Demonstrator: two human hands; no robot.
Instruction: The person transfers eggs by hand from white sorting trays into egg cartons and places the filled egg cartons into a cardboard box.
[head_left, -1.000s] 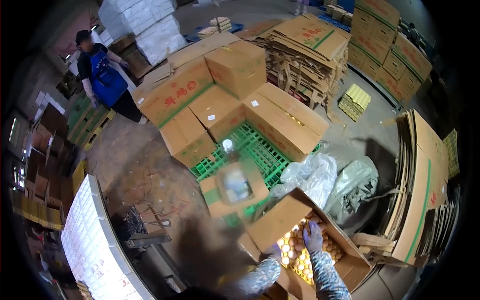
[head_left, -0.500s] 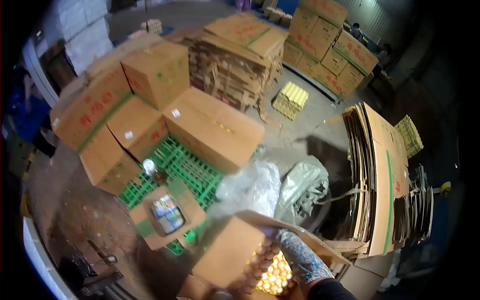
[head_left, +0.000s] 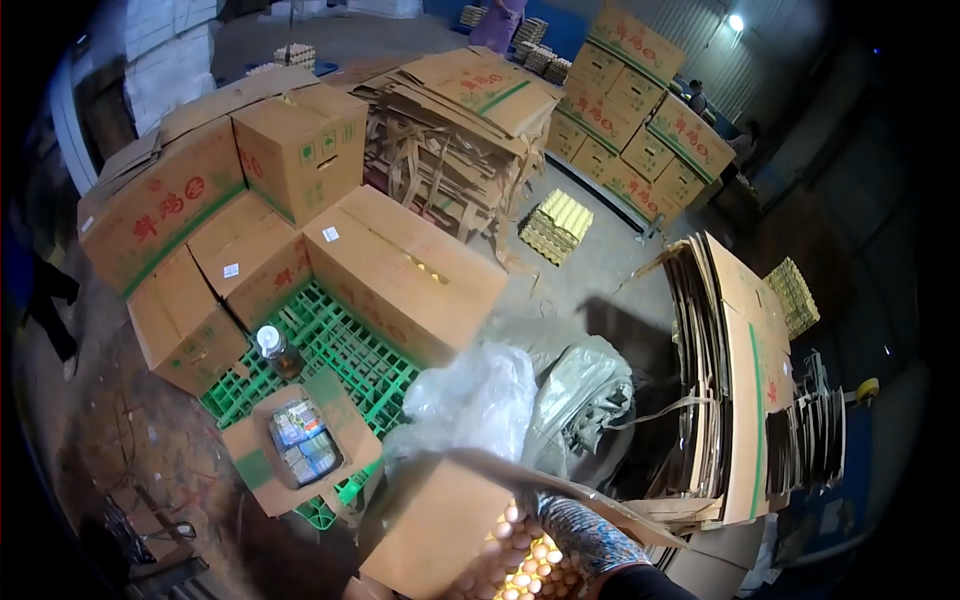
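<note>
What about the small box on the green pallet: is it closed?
No, the small box stands open, its packs visible inside.

White-lidded jar (head_left: 279,353) on green pallet (head_left: 347,333); clear plastic (head_left: 474,398) beside greenish plastic (head_left: 580,392).

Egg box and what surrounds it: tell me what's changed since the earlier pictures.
The view has swung right, so the scene sits further left in it. The left hand has gone out of view; the right sleeve now lies at the side of the egg box, its grip too hidden to tell. The bottle and small carton stay on the green pallet.
</note>
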